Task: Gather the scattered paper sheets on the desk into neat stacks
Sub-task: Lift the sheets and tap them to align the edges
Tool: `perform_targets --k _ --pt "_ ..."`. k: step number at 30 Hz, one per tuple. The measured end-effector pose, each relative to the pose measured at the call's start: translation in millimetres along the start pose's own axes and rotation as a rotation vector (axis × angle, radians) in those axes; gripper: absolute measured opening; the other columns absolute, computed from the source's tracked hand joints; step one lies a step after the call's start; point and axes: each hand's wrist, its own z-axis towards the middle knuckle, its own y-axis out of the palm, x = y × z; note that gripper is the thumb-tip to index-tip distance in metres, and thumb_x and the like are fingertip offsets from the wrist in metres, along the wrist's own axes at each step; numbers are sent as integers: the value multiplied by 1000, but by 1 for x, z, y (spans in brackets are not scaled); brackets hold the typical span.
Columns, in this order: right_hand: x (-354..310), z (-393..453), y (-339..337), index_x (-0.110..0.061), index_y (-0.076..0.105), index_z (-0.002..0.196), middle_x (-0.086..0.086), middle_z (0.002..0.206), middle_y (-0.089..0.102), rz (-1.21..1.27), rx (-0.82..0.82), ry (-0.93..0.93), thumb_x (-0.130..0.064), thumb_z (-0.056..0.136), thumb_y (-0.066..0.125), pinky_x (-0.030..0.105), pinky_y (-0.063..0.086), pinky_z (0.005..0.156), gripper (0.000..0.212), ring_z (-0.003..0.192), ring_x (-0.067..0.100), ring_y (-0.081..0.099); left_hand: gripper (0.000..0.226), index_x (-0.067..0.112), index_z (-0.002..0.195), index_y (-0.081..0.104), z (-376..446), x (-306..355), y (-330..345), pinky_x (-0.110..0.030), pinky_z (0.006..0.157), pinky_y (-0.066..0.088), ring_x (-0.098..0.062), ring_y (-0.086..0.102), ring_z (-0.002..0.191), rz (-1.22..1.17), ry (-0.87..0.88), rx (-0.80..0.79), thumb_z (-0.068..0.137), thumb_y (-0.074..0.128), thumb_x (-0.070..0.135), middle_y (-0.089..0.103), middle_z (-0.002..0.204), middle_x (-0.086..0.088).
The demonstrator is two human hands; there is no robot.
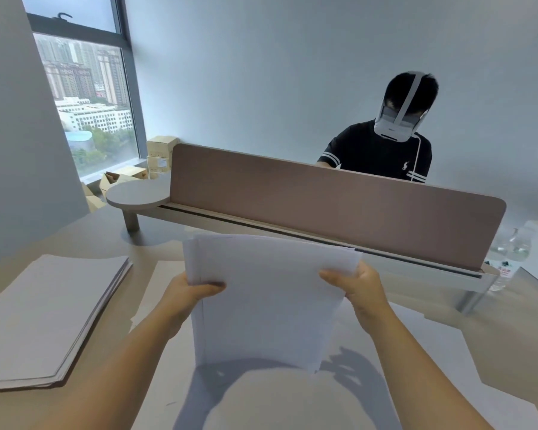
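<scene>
Beige worktop (510, 352) with a brown divider panel (323, 206) at its far edge; a finished stack (50, 315) lies at the left. Held sheaf of sheets (267, 299) stands near upright, lifted above loose sheets (416, 367) lying flat. Left hand (190, 293) and right hand (357, 290) each pinch one side edge, thumbs in front. Judgement: light, limp, slippery between layers; grip at mid-side edges, then tap the lower edge to align.

Head-worn wide-angle view, facing forward and down, close over the desk (510, 361)
</scene>
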Motion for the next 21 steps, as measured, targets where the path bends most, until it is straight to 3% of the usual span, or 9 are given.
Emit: perform_targets --k 5,9,11,13,19,21 --pt "50 -4 7 -13 67 80 5 82 69 8 -46 213 4 64 76 38 48 79 25 86 31 63 48 18 85 66 2 -22 5 -31 71 50 -22 64 86 -62 -42 -71 39 77 11 74 75 7" --pt "52 1 12 -14 66 77 2 79 68 86 -53 166 7 70 70 36 52 74 23 77 22 63 56 17 84 67 6 -28 9 -25 63 57 -14 71 73 -114 -6 -96 29 76 23 75 77 5" --pt "57 0 6 -14 66 78 -1 75 70 89 -75 167 3 62 76 32 53 70 25 76 21 64 58 16 86 67 5 -34 8 -20 59 56 -11 71 72 -130 -9 -120 29 76 24 75 78 7" --pt "67 -7 2 -14 68 79 -5 70 73 77 -83 202 -2 54 76 30 52 69 29 78 21 65 60 17 86 68 4 -45 9 -24 65 55 -15 70 77 -111 -31 -112 28 77 25 75 77 8" --pt "73 -8 0 -12 68 76 -4 66 72 120 -42 208 11 67 70 32 54 72 24 67 16 67 43 13 81 68 7 -49 24 -38 81 52 -23 65 82 -111 -17 -77 39 76 6 74 72 6" --pt "76 -11 -4 -11 68 77 -3 67 73 120 -55 230 12 69 68 35 52 77 24 71 19 67 53 15 86 67 6 -51 23 -37 80 52 -23 66 85 -117 -49 -111 34 79 14 75 78 6"
